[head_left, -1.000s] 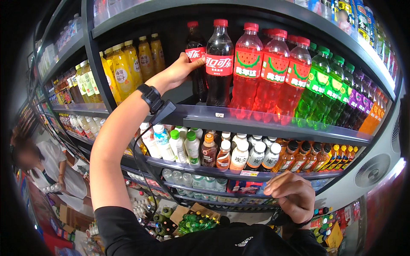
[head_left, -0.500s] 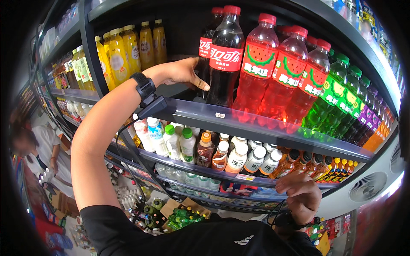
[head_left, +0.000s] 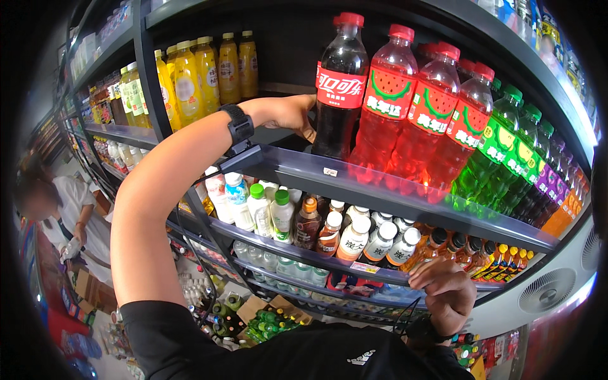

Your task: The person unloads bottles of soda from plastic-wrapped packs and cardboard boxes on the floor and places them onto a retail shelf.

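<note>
My left hand reaches onto the upper shelf at the left side of the cola bottles. Its thumb points down beside the red-labelled front cola bottle; the other fingers are hidden. A rear cola bottle, mostly covered by the front one, shows its red cap, and the hand appears closed around it. To the right stand red watermelon-label soda bottles. My right hand hovers before the lower shelf with fingers curled and nothing visible in them.
Yellow drink bottles stand at the left, green soda bottles at the right. White-capped bottles fill the shelf below. A clear plastic shelf lip edges the upper shelf. Cartons and bottles cover the floor; a person stands left.
The rear cola bottle has moved right, in behind the front one, with my left hand following it. The whole view has shifted slightly; my right hand stays curled in place.
</note>
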The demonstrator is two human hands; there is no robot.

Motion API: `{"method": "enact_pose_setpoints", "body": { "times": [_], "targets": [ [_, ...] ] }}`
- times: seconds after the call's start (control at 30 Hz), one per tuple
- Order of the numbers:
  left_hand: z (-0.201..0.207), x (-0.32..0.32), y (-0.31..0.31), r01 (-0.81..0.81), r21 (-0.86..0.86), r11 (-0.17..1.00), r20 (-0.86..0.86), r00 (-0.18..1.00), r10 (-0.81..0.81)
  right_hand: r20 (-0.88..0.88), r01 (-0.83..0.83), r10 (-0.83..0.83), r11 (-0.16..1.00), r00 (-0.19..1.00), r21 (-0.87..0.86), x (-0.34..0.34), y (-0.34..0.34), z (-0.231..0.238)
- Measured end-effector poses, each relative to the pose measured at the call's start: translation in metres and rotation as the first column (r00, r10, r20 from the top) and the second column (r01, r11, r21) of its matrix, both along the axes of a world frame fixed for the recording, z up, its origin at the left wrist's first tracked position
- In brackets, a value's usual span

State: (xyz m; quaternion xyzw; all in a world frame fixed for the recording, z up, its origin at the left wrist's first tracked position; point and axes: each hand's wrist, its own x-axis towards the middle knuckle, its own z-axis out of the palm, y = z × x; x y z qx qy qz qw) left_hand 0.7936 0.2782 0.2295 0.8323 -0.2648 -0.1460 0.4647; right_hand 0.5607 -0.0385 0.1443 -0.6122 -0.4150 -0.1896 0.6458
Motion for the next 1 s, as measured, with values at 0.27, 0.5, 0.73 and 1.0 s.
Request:
{"method": "enact_pose_setpoints", "body": {
  "times": [0.27, 0.5, 0.73, 1.0],
  "targets": [
    [-0.006, 0.015, -0.008, 0.061, 0.054, 0.997, 0.077, 0.995, -0.065, -0.009, -0.012, 0.012, 0.999, 1.0, 0.05, 0.002, -0.004, -0.005],
    [-0.01, 0.007, -0.008, 0.011, 0.001, 1.0, 0.086, 0.996, -0.011, -0.031, -0.089, 0.091, 0.995, 0.995, 0.053, 0.01, -0.005, -0.009],
    [0.029, -0.034, 0.012, -0.441, 0.292, 0.849, 0.682, 0.718, 0.138, -0.139, -0.291, 0.3, 0.953, 0.944, 0.084, 0.028, 0.022, -0.028],
    [-0.093, -0.287, 0.016, -0.521, -0.326, 0.789, 0.815, 0.269, 0.514, -0.456, -0.902, 0.884, -0.112, 0.101, -0.416, 0.076, 0.14, -0.057]
  ]
}}
